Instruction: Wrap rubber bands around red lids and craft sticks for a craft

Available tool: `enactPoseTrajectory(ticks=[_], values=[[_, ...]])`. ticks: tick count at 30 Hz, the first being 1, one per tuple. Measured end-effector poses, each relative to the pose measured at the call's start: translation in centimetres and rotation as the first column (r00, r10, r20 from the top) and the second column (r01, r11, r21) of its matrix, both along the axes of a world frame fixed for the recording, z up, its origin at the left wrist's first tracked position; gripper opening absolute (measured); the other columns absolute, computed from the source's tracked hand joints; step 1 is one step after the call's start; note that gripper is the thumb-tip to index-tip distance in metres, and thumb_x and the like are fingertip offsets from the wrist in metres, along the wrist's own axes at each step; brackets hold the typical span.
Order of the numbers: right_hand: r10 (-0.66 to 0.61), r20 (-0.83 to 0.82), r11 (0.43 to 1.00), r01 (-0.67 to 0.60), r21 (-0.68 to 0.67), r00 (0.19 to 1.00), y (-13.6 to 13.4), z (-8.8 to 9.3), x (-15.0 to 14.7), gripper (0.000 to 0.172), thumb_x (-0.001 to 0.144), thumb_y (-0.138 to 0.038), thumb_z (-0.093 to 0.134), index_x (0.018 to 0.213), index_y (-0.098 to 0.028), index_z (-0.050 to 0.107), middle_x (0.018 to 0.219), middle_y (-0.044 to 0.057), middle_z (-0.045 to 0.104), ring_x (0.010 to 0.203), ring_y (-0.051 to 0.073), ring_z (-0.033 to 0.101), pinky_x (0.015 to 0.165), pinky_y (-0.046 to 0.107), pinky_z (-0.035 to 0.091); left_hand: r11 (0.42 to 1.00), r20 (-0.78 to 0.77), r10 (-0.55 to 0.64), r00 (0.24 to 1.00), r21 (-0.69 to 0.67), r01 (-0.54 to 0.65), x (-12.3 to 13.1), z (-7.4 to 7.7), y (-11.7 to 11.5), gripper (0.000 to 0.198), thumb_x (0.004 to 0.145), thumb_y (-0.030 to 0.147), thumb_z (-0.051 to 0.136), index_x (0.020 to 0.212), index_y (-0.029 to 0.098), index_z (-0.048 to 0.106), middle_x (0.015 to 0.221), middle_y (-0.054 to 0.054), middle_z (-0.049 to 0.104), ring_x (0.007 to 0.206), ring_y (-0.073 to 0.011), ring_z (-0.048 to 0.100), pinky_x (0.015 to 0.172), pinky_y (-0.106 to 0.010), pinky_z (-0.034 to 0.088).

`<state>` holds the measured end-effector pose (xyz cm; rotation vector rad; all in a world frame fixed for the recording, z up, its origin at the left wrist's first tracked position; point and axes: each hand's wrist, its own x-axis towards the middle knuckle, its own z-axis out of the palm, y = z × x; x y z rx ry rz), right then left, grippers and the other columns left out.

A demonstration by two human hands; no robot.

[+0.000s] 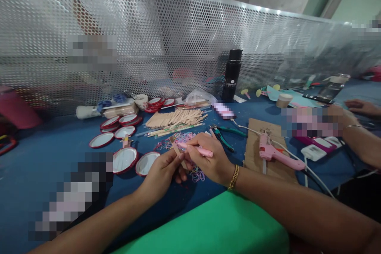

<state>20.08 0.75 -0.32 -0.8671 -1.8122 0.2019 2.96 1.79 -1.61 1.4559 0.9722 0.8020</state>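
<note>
Between the fingers of my left hand [165, 166] is a flat wooden craft stick [176, 147], tilted with its upper end pointing away from me. My right hand [206, 156], with a gold bracelet at the wrist, grips a pink pen [202, 150]. The pen's front end meets or nearly meets the stick; the exact contact is too small to tell. Beneath and behind both hands lies a loose heap of pastel rubber bands [198, 174]. Farther back is a pile of craft sticks [175, 118]. Left of my left hand lie round red-rimmed lids [125, 159].
Right of my hands are green-handled pliers [229, 130] and a pink glue gun [272, 152] with its cord on a cardboard sheet [251, 137]. A black bottle [232, 75] stands before the perforated metal screen [190, 35]. Another person's arm [361, 139] is at right.
</note>
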Motion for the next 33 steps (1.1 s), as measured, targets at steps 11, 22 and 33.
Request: enactPoseTrajectory(ticks=[11, 22, 33], values=[[0.04, 0.017, 0.998, -0.04, 0.04, 0.999, -0.25, 0.14, -0.39, 0.02, 0.095, -0.028, 0.05, 0.081, -0.021, 0.063, 0.075, 0.001, 0.066, 0.074, 0.015, 0.06, 0.075, 0.029, 0.044, 1.0, -0.004, 0.009, 1.0, -0.005, -0.009, 0.07, 0.25, -0.17, 0.045, 0.079, 0.062, 0.062, 0.074, 0.017, 0.064, 0.05, 0.001, 0.062, 0.042, -0.0109, 0.054, 0.043, -0.021, 0.04], [0.01, 0.0, 1.0, -0.01, 0.013, 1.0, -0.03, 0.03, -0.07, 0.017, 0.093, -0.024, 0.051, 0.079, -0.021, 0.061, 0.073, 0.0, 0.065, 0.073, 0.014, 0.059, 0.078, 0.03, 0.044, 1.0, 0.003, 0.028, 1.0, -0.003, -0.028, 0.22, 0.57, -0.25, 0.046, 0.077, 0.063, 0.064, 0.072, 0.018, 0.062, 0.054, 0.001, 0.063, 0.044, -0.0115, 0.056, 0.043, -0.021, 0.041], [0.033, 0.019, 0.999, -0.034, 0.034, 0.999, -0.13, 0.13, -0.17, 0.02, 0.094, -0.025, 0.051, 0.079, -0.02, 0.062, 0.074, 0.0, 0.065, 0.073, 0.014, 0.059, 0.078, 0.029, 0.043, 1.0, 0.008, 0.007, 1.0, 0.014, -0.007, 0.06, 0.21, -0.09, 0.045, 0.081, 0.061, 0.061, 0.074, 0.016, 0.063, 0.052, 0.002, 0.062, 0.044, -0.0096, 0.055, 0.043, -0.019, 0.041]])
